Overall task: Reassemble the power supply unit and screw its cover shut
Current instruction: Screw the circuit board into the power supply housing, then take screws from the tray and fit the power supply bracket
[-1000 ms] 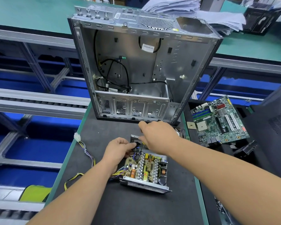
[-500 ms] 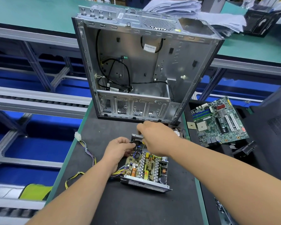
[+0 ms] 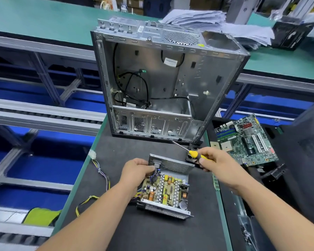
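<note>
Yellow screwdriver (image 3: pixel 196 154) in right hand (image 3: pixel 214 160), right of power supply unit (image 3: pixel 166 189)

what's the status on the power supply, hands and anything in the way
Left hand grips the power supply at its back corner. Right hand holds the screwdriver, tip off the unit. Cover off, board exposed. Small fan lies just behind.

An empty steel case (image 3: pixel 163 84) stands upright at the far end of the dark mat (image 3: pixel 152 232), open side toward the camera, black cables (image 3: pixel 132 87) looped inside it; a green motherboard (image 3: pixel 245 140) lies flat to the right of the case, on a black surface; a small black fan (image 3: pixel 193 154) sits near the case's right foot; a heap of papers (image 3: pixel 216 22) rests on the green bench (image 3: pixel 34 17) behind; a yellow-green cloth (image 3: pixel 42 215) lies low at the left.
</note>
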